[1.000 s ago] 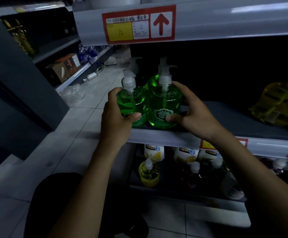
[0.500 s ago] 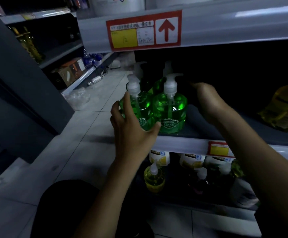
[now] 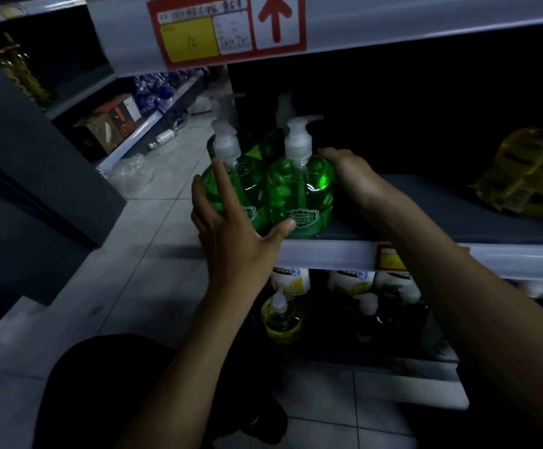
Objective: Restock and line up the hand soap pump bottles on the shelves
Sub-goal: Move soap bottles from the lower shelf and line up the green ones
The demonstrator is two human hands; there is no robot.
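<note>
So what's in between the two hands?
The left green bottle and right green bottle, side by side on the shelf, fill the gap between left hand and right hand, in the head view.

Glossy clear green plastic bottles (image 3: 299, 196), white plastic pumps (image 3: 297, 140); smooth matt grey metal shelf (image 3: 442, 218); paper price label (image 3: 228, 30).

green pump bottles (image 3: 299, 196) | upright | clustered at shelf (image 3: 458, 218) front edge

The dark shelf (image 3: 442, 205) carries green pump bottles (image 3: 299, 192) and a yellow bag (image 3: 522, 176).
</note>
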